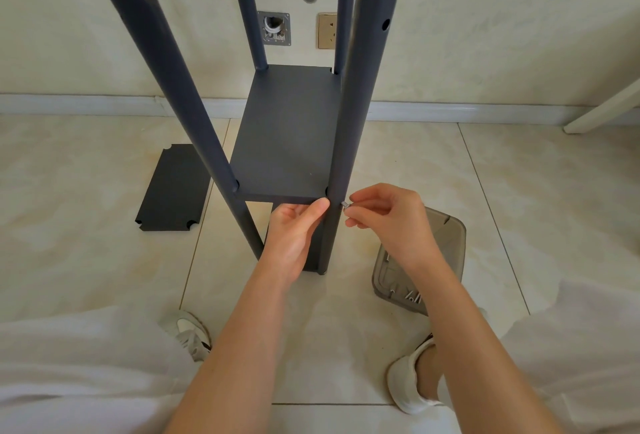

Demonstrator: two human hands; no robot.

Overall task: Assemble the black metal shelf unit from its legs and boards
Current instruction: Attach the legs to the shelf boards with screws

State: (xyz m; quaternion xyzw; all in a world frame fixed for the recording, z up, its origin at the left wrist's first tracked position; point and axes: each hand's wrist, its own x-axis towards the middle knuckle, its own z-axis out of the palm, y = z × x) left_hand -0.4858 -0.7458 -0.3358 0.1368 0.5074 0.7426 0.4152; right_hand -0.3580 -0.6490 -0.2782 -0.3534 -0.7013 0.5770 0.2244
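The person is crouching before the standing frame and is fixing the board (287, 143) to the near right leg (349, 122). The board is sitting between all four legs, a little above the floor, with a lower board under it.

The left hand (294, 236) is supporting the board at its near right corner. The thumb is pressing on the front edge and the fingers are going underneath, so I cannot tell if they are curled.

The right hand (384, 215) is pinching a small silver screw (345, 205) against the outer side of that leg, at the height of the board.

The next move, I think, is asking for a level board and a screw aimed straight into the hole.

A spare board (173, 188) is lying on the floor at the left, and a plastic tray (453, 226) with more screws is standing at the right.
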